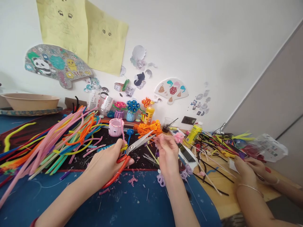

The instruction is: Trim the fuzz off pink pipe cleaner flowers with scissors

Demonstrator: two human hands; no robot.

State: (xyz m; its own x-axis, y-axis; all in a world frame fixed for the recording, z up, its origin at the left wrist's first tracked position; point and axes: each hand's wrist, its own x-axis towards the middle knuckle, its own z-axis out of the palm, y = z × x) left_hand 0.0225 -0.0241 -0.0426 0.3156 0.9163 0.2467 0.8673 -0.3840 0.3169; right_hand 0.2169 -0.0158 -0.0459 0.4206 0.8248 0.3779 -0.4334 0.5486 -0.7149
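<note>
My left hand (111, 159) is wrapped round scissors (138, 144) with red-orange handles. Their blades are parted and point up to the right. Just right of the tips, my right hand (168, 154) pinches a thin stem with a fuzzy pink pipe-cleaner flower (179, 137) at its right end. Part of the stem is hidden by the fingers. Behind the scissors is a heap of orange pipe-cleaner pieces (148, 127). A pink pot (116, 127) stands beyond my left hand, with a small blue flower (129, 132) nearby. Lilac loops (161, 179) lie by my right wrist.
A big pile of coloured pipe cleaners (56, 135) covers the left side. Flower pots, a juice bottle (149, 113) and a yellow bottle (194, 132) stand along the wall. A phone (187, 154) lies right of my hand. Another person's hands (248, 170) work at far right.
</note>
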